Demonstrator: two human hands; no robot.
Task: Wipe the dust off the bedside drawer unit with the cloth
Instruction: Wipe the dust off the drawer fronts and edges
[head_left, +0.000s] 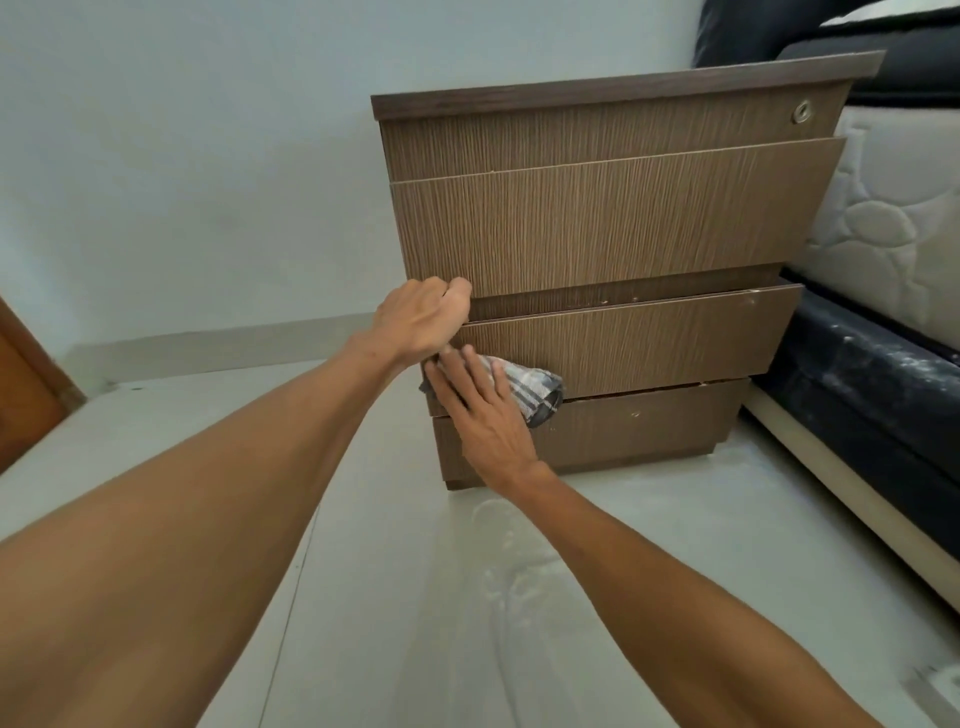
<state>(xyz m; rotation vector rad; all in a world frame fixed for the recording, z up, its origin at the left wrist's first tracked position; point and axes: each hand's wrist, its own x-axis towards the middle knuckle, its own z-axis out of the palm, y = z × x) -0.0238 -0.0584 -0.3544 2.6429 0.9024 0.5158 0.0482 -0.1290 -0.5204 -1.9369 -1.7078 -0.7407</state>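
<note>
The brown wood-grain bedside drawer unit (613, 223) stands on the floor against the wall, its drawer fronts facing me. My left hand (423, 319) curls its fingers over the top left edge of the middle drawer front (649, 343), which stands slightly out. My right hand (480, 410) lies flat with spread fingers on a grey and white checked cloth (535, 389), pressing it against the lower left of that drawer front. Part of the cloth is hidden under my palm.
A bed with a white quilted mattress (893, 223) on a dark base (872, 384) stands right beside the unit. A pale wall (182, 156) rises behind. Light floor tiles (415, 597) stretch towards me. A brown wooden door edge (26, 395) shows at the far left.
</note>
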